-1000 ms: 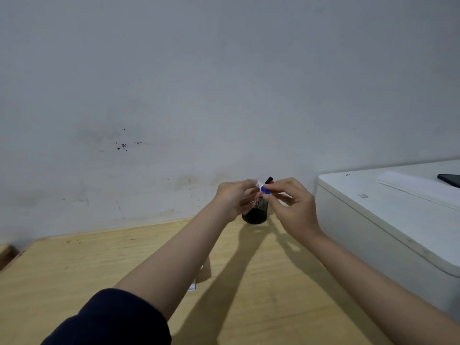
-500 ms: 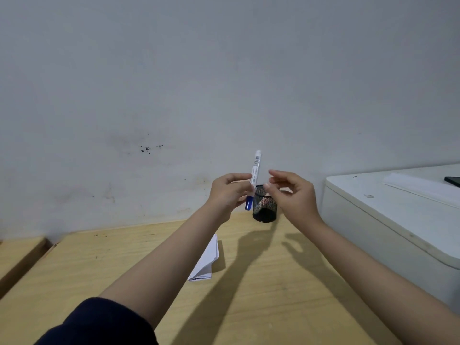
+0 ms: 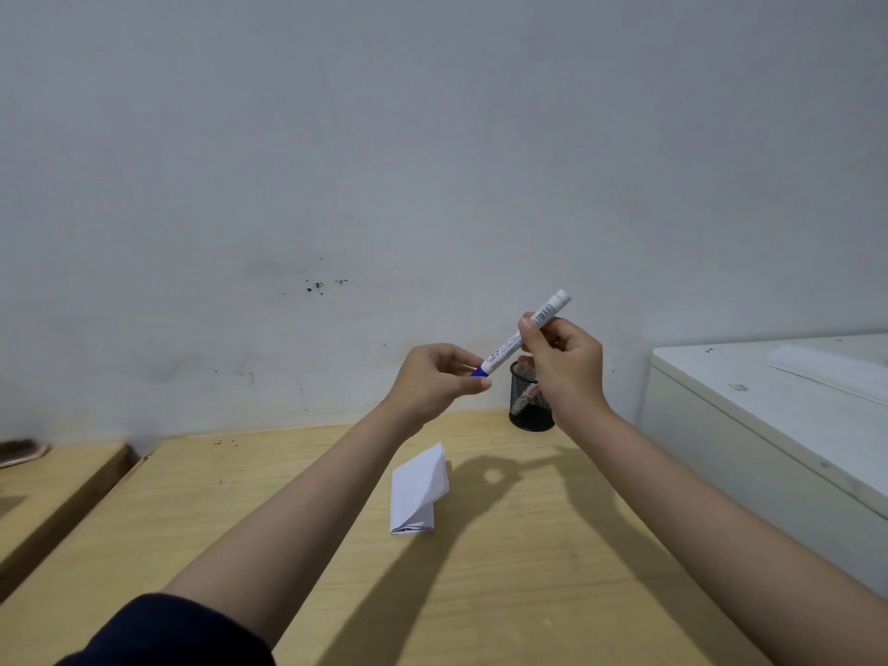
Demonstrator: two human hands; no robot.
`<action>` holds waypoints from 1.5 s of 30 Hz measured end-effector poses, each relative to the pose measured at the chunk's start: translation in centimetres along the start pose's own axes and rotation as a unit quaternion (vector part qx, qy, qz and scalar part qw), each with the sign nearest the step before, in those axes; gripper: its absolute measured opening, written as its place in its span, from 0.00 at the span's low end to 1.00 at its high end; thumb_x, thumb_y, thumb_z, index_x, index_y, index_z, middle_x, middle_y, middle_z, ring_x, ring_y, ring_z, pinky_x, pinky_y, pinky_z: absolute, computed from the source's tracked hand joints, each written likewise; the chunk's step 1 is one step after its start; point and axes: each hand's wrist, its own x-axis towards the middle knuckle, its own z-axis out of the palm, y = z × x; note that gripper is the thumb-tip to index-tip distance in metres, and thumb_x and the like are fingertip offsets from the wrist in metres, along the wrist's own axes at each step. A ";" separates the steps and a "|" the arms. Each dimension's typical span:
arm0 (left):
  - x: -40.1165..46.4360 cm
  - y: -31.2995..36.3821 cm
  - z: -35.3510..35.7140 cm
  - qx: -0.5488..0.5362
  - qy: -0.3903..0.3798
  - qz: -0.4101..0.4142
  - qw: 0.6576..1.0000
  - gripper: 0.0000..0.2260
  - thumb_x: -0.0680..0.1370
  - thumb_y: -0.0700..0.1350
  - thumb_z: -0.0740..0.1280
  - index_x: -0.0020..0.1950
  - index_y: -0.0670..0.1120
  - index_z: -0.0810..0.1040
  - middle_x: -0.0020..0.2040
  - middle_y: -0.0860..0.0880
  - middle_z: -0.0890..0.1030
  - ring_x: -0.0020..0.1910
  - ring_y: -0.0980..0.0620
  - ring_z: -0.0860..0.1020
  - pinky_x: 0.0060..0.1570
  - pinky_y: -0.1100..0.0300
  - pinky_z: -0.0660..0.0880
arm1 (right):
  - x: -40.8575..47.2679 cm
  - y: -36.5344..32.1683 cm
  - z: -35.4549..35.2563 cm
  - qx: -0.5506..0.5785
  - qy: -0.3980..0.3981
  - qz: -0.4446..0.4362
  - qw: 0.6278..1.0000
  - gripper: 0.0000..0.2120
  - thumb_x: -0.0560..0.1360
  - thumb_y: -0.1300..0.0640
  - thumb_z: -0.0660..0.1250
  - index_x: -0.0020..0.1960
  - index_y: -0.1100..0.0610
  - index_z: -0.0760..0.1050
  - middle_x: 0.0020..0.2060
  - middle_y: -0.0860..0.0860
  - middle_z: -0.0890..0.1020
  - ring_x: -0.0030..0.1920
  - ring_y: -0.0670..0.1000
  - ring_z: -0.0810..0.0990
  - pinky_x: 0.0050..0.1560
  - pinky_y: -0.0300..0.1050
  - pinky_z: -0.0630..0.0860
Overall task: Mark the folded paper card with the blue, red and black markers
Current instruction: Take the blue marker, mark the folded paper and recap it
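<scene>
I hold the blue marker [image 3: 521, 336] up in the air with both hands: my right hand [image 3: 564, 365] is pinched around its white barrel, and my left hand [image 3: 435, 379] is closed on the blue cap end. Its long axis slants from lower left up to upper right. The folded paper card [image 3: 419, 490] lies on the table [image 3: 504, 593] below, nearer my left hand, so I judge the tip must come down and toward me.

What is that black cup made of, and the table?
The black cup looks like metal wire mesh: you can see through its tiny holes. The table looks like pale wood with a smooth matte finish, showing faint grain lines; it may be laminate.
</scene>
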 end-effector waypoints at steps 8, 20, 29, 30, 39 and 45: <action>-0.5 -1.3 -0.9 0.017 -0.002 0.004 1.000 0.05 0.70 0.38 0.72 0.45 0.40 0.82 0.36 0.47 0.80 0.35 0.53 0.77 0.36 0.63 0.72 | -0.1 1.3 1.0 -0.024 -0.070 0.042 0.996 0.11 0.75 0.55 0.68 0.44 0.64 0.79 0.36 0.53 0.82 0.40 0.50 0.83 0.40 0.41 0.81; 0.5 -4.1 -4.8 0.013 0.004 -0.063 0.998 0.02 0.73 0.37 0.70 0.43 0.43 0.82 0.37 0.48 0.81 0.36 0.55 0.77 0.37 0.62 0.75 | 2.0 1.8 0.7 0.082 -0.026 0.075 0.994 0.09 0.77 0.57 0.66 0.42 0.61 0.77 0.36 0.53 0.79 0.38 0.49 0.82 0.38 0.38 0.80; 1.6 -12.1 -9.1 0.281 0.095 -0.135 0.945 0.12 0.70 0.32 0.65 0.51 0.41 0.81 0.43 0.45 0.79 0.40 0.48 0.75 0.29 0.64 0.67 | -0.3 6.4 1.4 -0.002 -0.057 0.134 0.989 0.11 0.76 0.55 0.67 0.48 0.65 0.78 0.37 0.52 0.81 0.35 0.43 0.83 0.35 0.36 0.80; 1.5 -12.9 -9.3 0.292 0.099 -0.144 0.940 0.11 0.69 0.32 0.65 0.49 0.40 0.80 0.42 0.45 0.78 0.41 0.48 0.75 0.31 0.63 0.68 | -0.6 7.0 1.6 -0.001 -0.063 0.141 0.988 0.10 0.76 0.55 0.67 0.47 0.63 0.78 0.38 0.52 0.81 0.37 0.45 0.83 0.35 0.36 0.80; 0.9 -17.9 -9.3 0.252 0.093 -0.191 0.944 0.06 0.68 0.34 0.70 0.43 0.39 0.81 0.42 0.43 0.83 0.41 0.49 0.77 0.38 0.63 0.69 | -2.0 9.2 4.4 0.116 -0.047 0.236 0.964 0.09 0.73 0.59 0.71 0.40 0.59 0.70 0.29 0.53 0.79 0.26 0.44 0.78 0.32 0.40 0.81; -0.7 -17.3 -8.8 0.185 0.156 -0.197 0.950 0.19 0.68 0.38 0.73 0.56 0.44 0.73 0.46 0.46 0.77 0.38 0.54 0.75 0.44 0.61 0.69 | -2.3 10.3 6.4 0.152 -0.063 0.274 0.948 0.09 0.74 0.62 0.68 0.38 0.58 0.69 0.22 0.48 0.78 0.26 0.45 0.79 0.36 0.45 0.81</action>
